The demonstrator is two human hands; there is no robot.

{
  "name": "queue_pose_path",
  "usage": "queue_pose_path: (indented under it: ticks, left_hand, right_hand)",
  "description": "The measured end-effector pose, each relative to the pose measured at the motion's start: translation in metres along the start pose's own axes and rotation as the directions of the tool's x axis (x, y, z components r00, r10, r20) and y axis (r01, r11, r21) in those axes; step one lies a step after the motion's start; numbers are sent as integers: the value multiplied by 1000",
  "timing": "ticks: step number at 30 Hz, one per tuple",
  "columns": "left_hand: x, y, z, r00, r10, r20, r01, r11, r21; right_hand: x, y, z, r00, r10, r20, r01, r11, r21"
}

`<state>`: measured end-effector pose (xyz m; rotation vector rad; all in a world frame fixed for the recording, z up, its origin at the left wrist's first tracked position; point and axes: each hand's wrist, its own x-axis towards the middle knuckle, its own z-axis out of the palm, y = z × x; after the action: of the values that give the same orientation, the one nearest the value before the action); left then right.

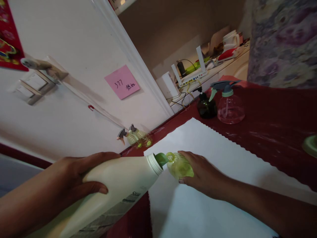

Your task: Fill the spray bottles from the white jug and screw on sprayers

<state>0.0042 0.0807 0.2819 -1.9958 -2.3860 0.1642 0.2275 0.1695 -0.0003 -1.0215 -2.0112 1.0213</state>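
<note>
While tipped nearly horizontal, white jug (119,188) has its green spout (161,159) at mouth of small yellow-green bottle (179,166); contents not discernible. Left hand (81,175) grips jug body. Right hand (200,175) wraps bottle on white mat (223,158).

Pink sticky note (122,82): reads "377", then two handwritten chars, not legible; stuck on white wall, well above and beyond the left hand (81,175).
Red poster (8,39): gold ornament only, no readable txt; far upper left of the hands.
White jug (119,185): grey label strip on its underside, print too blurred to read; held in left hand's grip.
Router (192,74): no legible markings; well beyond right hand (201,172).
</note>
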Motion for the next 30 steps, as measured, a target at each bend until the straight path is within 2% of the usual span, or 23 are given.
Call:
queue_pose_path:
  ticks: [12,16,20,22,25,30]
  left_hand:
    - [-1,0,1,1000,16,-13,-16,1000,-1]
    - [0,-13,5,1000,26,-16,-25,999,31]
    - [-2,-35,19,999,46,23,-47,998,36]
    - [-6,-42,30,997,80,-3,-80,997,-16]
    - [-12,-44,46,989,135,-65,-141,984,-107]
    - [-19,-44,58,992,80,-94,-96,978,-184]
  right_hand:
    - [-2,0,0,1000,2,-21,-2,1000,16]
    - [0,1,1,1000,15,-18,-15,1000,23]
    - [-1,0,1,1000,16,-2,-16,1000,25]
    - [-1,-1,0,1000,15,1,-15,999,28]
    - [-1,-3,-1,1000,24,-6,-24,999,38]
    - [-3,-3,-2,999,36,1,-36,998,57]
